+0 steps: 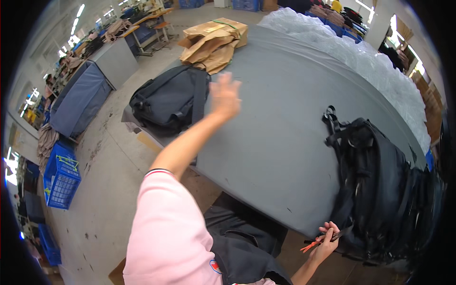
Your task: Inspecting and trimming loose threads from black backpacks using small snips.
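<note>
Your left hand stretches far out over the grey cloth-covered counter, arm nearly straight, fingers spread wide and blurred, just beside the black fabric backpack lying at the counter's far left. Your right hand, near the counter's near right edge, pinches small orange-handled snips beside another black backpack.

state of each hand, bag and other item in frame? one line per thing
Left hand: raised, fingers spread, blurred, holding nothing, beside the bag.
Black fabric backpack at the table's far left edge: lying flat, apparently closed.
Right hand: closed on small orange-handled snips.
Black strapped backpack on the right: lying at the table edge, straps loose.
Brown paper bags: piled, crumpled.
Grey table: middle bare.
Blue plastic crate: on the floor.
</note>
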A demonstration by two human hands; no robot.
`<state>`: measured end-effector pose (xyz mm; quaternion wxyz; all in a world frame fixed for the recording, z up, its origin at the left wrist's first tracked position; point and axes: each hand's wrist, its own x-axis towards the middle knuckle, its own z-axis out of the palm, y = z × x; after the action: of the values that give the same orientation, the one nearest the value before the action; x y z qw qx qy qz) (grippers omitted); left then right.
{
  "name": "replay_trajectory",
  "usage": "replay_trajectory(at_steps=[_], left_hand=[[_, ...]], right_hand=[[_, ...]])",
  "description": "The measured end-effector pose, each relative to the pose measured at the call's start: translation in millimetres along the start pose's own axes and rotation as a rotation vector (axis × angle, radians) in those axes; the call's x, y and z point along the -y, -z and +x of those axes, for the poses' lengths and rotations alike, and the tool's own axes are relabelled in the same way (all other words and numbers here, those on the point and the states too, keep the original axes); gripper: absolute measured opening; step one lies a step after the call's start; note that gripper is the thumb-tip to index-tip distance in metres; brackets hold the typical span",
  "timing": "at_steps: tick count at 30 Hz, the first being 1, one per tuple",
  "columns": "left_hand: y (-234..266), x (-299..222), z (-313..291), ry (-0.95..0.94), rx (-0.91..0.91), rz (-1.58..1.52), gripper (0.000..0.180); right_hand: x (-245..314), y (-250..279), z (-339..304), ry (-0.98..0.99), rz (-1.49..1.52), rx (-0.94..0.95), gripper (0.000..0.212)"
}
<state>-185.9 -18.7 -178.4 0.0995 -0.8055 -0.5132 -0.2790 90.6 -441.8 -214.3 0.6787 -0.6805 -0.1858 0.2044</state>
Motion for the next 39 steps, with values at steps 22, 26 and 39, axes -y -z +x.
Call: replay_trajectory(at_steps=[22,26,39], left_hand=[[44.4,111.8,-122.0,-0.464,0.437,0.128,0.009],[40.1,34.2,-131.0,-0.499,0.424,-0.089,0.012],[30.8,-234.5,-281.7,-0.622,0.342,-0.88,0.049]], right_hand=[[11.8,-117.2,-26.0,-0.132,-0.048,0.663,0.018],[28.9,-100.2,-19.7,-0.072,-0.048,0.566,0.018],[-10.2,-112.6,86.8,0.356,-0.411,0.21,0.018]])
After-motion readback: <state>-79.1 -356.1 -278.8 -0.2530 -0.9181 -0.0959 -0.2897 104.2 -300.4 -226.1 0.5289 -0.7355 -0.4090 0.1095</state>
